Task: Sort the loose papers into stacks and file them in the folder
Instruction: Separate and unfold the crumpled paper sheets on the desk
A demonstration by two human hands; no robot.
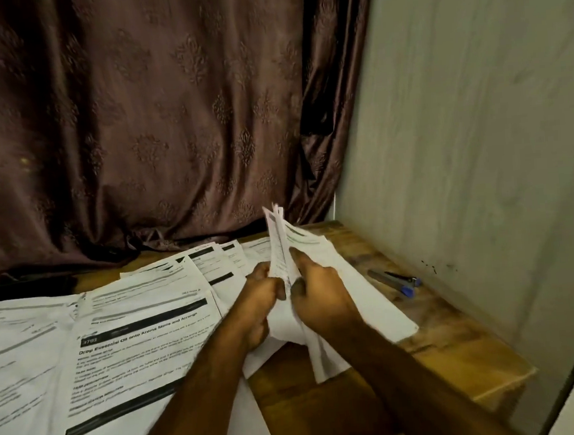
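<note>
- Two bare forearms come up from the bottom edge, cut off by it, and meet near the middle of the view.
- Left hand (258,308) curls its fingers round the left side of a held bundle of papers (283,252); the fingertips are hidden behind the sheets.
- Right hand (319,293) grips the same bundle from the right, thumb pressed on the near face, other fingers out of sight behind it.
- Between both hands the bundle stands nearly upright, its top edges fanned apart and its lower sheets sagging toward the counter (454,348).
- Printed sheets (124,350) lie spread and overlapping on the counter to the left of the hands; the nearest carries a dark header bar and a bold title, while the smaller text is too blurred to read. Their left and lower parts are cut off by the frame.
- More overlapping sheets lie behind the hands, partly hidden by the bundle.
- Pens (395,282) with blue ends lie on the wood to the right, near the wall (478,133).
- Brown patterned curtain (151,125) hangs behind the counter.
</note>
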